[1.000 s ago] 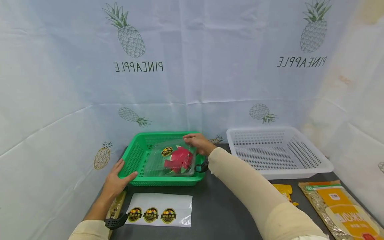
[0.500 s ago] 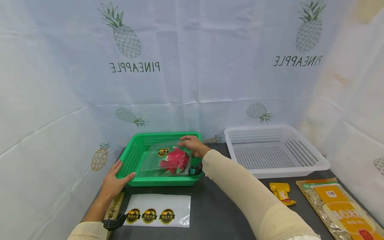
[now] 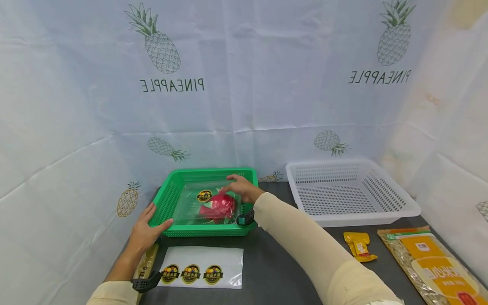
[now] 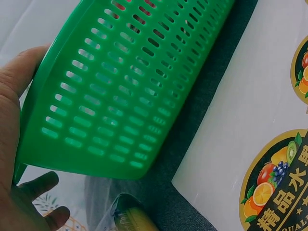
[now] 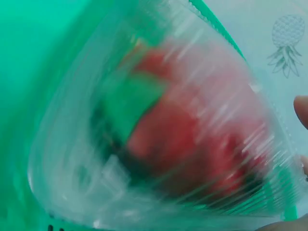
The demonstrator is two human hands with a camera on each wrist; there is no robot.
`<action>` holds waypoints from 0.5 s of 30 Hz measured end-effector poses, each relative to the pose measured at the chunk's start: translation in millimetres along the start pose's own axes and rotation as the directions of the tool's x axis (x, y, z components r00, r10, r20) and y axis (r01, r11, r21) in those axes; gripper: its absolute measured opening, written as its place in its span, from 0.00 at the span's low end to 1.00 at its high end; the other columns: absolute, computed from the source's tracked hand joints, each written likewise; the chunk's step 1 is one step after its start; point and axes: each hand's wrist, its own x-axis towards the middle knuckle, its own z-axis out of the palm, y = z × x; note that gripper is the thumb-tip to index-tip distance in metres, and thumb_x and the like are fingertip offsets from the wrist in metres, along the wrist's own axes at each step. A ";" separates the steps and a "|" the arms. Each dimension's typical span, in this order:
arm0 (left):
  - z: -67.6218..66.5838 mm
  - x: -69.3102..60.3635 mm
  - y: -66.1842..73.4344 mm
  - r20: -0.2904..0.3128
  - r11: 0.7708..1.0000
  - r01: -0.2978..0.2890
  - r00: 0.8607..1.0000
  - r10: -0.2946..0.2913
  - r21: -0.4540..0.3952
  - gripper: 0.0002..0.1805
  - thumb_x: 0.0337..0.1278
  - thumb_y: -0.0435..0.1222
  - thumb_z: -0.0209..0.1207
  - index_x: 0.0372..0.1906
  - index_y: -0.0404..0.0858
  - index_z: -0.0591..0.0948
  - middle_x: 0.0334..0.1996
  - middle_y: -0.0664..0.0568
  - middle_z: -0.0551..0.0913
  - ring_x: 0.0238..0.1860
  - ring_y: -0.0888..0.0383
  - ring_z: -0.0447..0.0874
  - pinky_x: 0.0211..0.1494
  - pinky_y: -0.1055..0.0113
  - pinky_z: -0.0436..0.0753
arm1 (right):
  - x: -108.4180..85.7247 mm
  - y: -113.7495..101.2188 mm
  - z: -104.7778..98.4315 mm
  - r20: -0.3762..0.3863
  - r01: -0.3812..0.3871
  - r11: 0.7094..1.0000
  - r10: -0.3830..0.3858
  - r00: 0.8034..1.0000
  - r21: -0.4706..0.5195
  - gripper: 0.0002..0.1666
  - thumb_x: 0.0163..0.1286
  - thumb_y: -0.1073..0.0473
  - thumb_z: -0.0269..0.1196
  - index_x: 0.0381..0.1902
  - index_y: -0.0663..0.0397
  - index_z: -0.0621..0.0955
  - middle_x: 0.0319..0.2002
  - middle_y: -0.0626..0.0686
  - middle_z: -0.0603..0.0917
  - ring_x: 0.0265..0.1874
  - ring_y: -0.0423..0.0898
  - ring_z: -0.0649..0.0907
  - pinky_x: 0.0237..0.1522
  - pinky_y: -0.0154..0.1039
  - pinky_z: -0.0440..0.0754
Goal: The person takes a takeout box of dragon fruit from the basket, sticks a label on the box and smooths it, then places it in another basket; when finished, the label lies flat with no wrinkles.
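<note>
A clear plastic box (image 3: 187,207) with a round fruit label on its lid lies inside the green basket (image 3: 209,231). Through the plastic shows a pinkish-red dragon fruit (image 3: 218,207), blurred in the right wrist view. My right hand (image 3: 242,188) hovers at the box's right side with fingers spread; the right wrist view shows fingertips (image 5: 301,111) beside the box's edge. My left hand (image 3: 146,231) holds the basket's near left corner, thumb over the rim, other fingers along the outside, two of them visible below the rim in the left wrist view.
A white sheet with several fruit labels (image 3: 202,258) lies before the basket. Right of it stands a white basket (image 3: 354,220), with a small yellow packet (image 3: 359,246) and a large grain bag (image 3: 434,267) nearer. A gold-coloured pack (image 3: 146,263) lies under the left forearm.
The plastic box has shifted left and settled flatter in the green basket. My right hand has moved slightly left, and its fingers have spread away from the box's edge. The left hand stays put.
</note>
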 end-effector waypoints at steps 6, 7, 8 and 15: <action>0.5 0.4 1.1 0.001 1.000 0.004 1.000 -0.004 -0.002 0.53 0.57 0.53 0.63 0.75 0.31 0.49 0.75 0.37 0.43 0.71 0.32 0.40 0.63 0.33 0.50 | -0.5 3.2 6.4 0.035 -0.040 0.998 0.039 0.999 0.038 0.46 0.62 0.57 0.69 0.74 0.43 0.61 0.73 0.56 0.54 0.70 0.62 0.56 0.56 0.70 0.62; 0.4 0.6 1.1 0.001 1.000 0.003 1.000 -0.003 -0.001 0.53 0.57 0.53 0.63 0.75 0.31 0.49 0.75 0.37 0.43 0.71 0.32 0.40 0.63 0.33 0.50 | -0.8 3.5 7.7 0.044 -0.051 0.997 0.048 0.998 0.056 0.47 0.62 0.58 0.69 0.75 0.42 0.60 0.74 0.56 0.53 0.70 0.63 0.55 0.54 0.71 0.63; 0.3 0.8 1.1 0.002 1.000 0.002 1.000 -0.002 -0.002 0.53 0.57 0.54 0.63 0.75 0.31 0.49 0.75 0.37 0.43 0.71 0.32 0.40 0.63 0.33 0.49 | -1.3 3.6 9.2 0.054 -0.061 0.995 0.057 0.997 0.076 0.48 0.62 0.58 0.69 0.75 0.41 0.59 0.74 0.56 0.52 0.70 0.65 0.54 0.51 0.72 0.65; -1.7 -0.1 0.2 0.028 1.000 -0.002 1.000 0.002 -0.013 0.53 0.59 0.54 0.62 0.76 0.32 0.47 0.75 0.38 0.41 0.71 0.31 0.39 0.63 0.32 0.50 | -3.5 2.6 20.0 0.135 -0.098 0.982 0.076 0.988 0.165 0.53 0.65 0.60 0.67 0.78 0.37 0.50 0.75 0.57 0.44 0.68 0.73 0.49 0.42 0.74 0.69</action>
